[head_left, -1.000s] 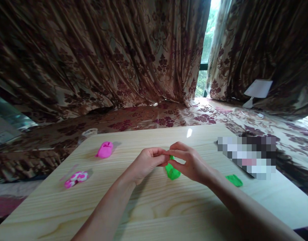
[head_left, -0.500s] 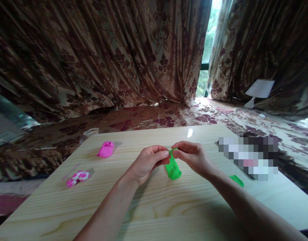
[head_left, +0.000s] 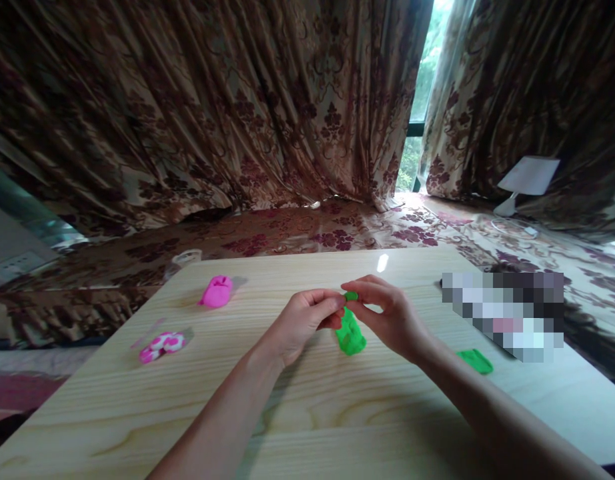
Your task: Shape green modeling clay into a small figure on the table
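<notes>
Over the middle of the table, both hands meet fingertip to fingertip. My left hand (head_left: 310, 319) is closed in a pinch at the left end of a small piece of green clay (head_left: 351, 296). Thumb and fingers of my right hand (head_left: 390, 310) pinch the same piece from the right. Just below the fingertips is a larger lump of green clay (head_left: 351, 335), soft and uneven, its upper end partly hidden by the hands. A flat green clay piece (head_left: 476, 361) lies by my right forearm.
On the wooden table (head_left: 307, 433) sit a pink clay lump (head_left: 217, 292) and a pink-and-white spotted piece (head_left: 162, 345) at left. A blurred-out object (head_left: 502, 317) lies at right. Behind are a flowered cover (head_left: 332, 237), curtains (head_left: 297, 100) and a white lamp (head_left: 530, 175).
The small green piece between the fingertips shows more clearly now, having been drawn up from near the larger lump. My right fingers have shifted their pinch; the view has turned slightly left.
</notes>
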`<state>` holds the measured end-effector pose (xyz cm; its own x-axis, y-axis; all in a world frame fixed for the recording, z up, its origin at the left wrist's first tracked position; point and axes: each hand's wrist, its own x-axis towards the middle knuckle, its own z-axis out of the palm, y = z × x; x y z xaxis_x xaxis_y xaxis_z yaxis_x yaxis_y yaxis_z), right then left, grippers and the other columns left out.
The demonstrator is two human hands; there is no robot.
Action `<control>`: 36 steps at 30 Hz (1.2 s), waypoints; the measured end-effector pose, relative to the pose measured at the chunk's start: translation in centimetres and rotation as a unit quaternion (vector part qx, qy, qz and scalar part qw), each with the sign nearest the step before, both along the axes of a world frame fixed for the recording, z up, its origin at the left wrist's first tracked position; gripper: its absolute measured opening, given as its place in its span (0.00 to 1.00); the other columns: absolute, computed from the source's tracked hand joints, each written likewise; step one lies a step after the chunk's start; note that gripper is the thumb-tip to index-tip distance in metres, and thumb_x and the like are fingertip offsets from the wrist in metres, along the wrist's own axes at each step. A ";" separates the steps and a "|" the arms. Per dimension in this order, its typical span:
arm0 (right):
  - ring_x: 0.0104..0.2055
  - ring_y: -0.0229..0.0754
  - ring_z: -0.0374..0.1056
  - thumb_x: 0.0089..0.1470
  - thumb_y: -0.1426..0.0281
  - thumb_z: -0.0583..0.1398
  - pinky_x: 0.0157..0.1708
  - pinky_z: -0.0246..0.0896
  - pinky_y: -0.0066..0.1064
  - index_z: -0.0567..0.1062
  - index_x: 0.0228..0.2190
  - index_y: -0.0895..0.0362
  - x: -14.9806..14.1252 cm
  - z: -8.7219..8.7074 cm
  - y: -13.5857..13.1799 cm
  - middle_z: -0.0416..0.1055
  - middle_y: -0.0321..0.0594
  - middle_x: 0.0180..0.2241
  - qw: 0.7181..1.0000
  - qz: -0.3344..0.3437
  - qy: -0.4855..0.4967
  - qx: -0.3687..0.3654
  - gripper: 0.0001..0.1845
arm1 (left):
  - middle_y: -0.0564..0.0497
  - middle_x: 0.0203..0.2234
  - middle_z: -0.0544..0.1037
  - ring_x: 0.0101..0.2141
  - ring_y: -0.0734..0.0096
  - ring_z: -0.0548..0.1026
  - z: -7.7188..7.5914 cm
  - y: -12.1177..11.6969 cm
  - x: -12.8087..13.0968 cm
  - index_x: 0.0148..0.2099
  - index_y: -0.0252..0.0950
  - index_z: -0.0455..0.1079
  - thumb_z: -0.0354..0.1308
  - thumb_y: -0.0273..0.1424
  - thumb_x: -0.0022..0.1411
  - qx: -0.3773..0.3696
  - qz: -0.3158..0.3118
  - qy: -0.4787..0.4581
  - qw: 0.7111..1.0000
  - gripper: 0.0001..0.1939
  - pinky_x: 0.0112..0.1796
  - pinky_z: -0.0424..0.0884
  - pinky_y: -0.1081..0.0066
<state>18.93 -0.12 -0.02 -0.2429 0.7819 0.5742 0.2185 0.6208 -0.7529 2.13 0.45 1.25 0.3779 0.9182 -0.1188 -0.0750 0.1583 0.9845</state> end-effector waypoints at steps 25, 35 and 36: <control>0.19 0.31 0.61 0.48 0.62 0.59 0.19 0.57 0.25 0.73 0.27 0.60 3.3 -0.2 2.6 0.66 0.33 0.19 0.973 -0.056 0.074 -0.212 0.13 | 0.46 0.29 0.73 0.34 0.63 0.69 -2.3 2.1 -6.9 0.30 0.36 0.73 0.51 0.33 0.55 0.336 0.200 0.426 0.816 0.11 0.38 0.62 0.65; 0.26 0.37 0.66 0.46 0.67 0.60 0.30 0.63 0.33 0.75 0.38 0.62 1.9 -1.0 -5.8 0.72 0.38 0.24 0.965 -0.063 0.098 -0.237 0.16 | 0.43 0.42 0.73 0.46 0.61 0.67 -1.7 -4.9 -3.9 0.40 0.35 0.74 0.52 0.34 0.56 0.329 0.257 0.256 0.872 0.13 0.50 0.59 0.62; 0.26 0.37 0.66 0.48 0.66 0.59 0.30 0.63 0.33 0.75 0.37 0.62 1.3 -0.8 -6.8 0.72 0.38 0.23 0.967 -0.065 0.108 -0.221 0.15 | 0.44 0.39 0.75 0.43 0.62 0.70 -1.2 -6.2 -2.3 0.40 0.34 0.74 0.53 0.35 0.56 0.258 0.237 0.170 0.921 0.13 0.46 0.64 0.63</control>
